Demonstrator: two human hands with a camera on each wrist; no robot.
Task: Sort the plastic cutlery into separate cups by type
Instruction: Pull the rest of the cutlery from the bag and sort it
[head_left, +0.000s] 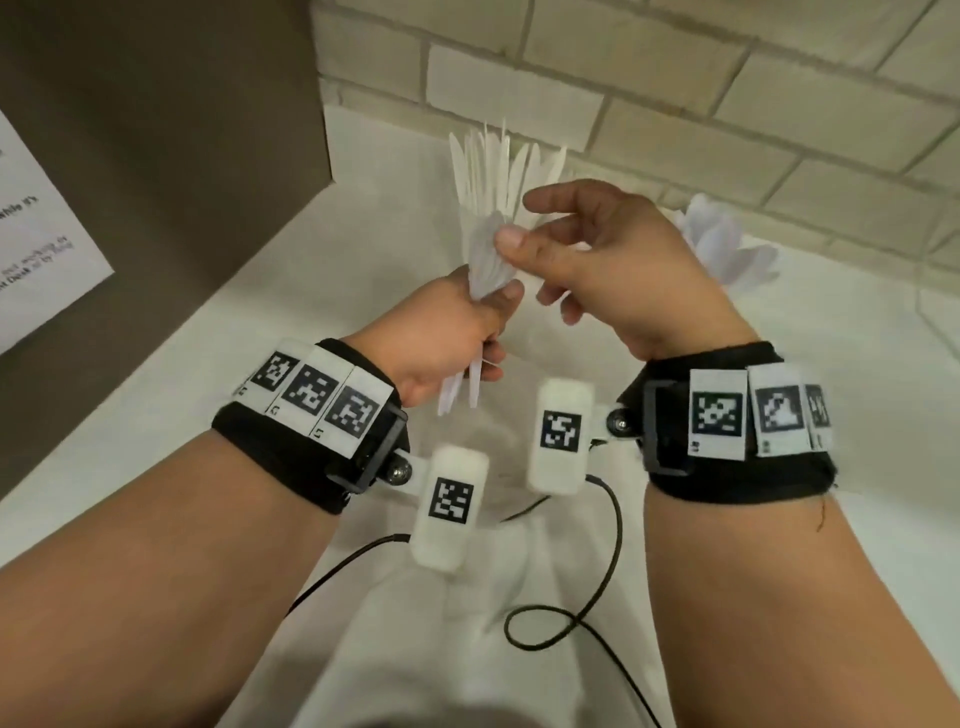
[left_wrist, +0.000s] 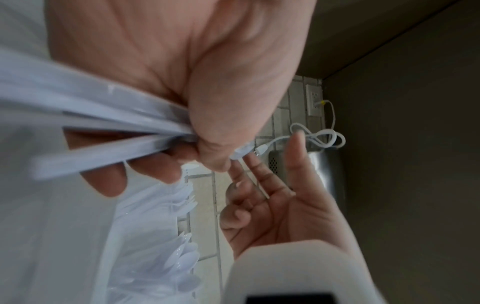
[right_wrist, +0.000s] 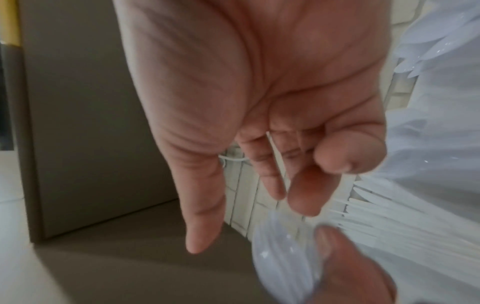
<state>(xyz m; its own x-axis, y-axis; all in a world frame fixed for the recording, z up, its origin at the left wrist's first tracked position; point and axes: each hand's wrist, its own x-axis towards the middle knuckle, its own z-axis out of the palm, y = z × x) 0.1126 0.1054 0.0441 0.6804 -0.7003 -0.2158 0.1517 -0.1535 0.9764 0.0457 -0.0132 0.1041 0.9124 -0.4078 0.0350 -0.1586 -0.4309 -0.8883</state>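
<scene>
Head view: we see the left hand fisted round a bundle of white plastic spoons, bowls up, handle ends poking out below the fist. Right hand is beside it with the thumb tip on the top spoon bowl; index is raised and straight, other fingers loosely bent. We can't tell whether it grips that spoon or only touches it.

Behind the hands, by the tile wall: a fan of white knives standing upright; further right, a cluster of spoons. Cups themselves are not made out, hidden or washed out vs the white counter.

Left wrist cam adds what head cam lacks: fingers curled tight on the spoon handles, the right palm open w/ fingers spread, plus a wall outlet and a white cable.

Right wrist cam: palm bare, nothing in it; blurred spoon bowls under the left thumb.
</scene>
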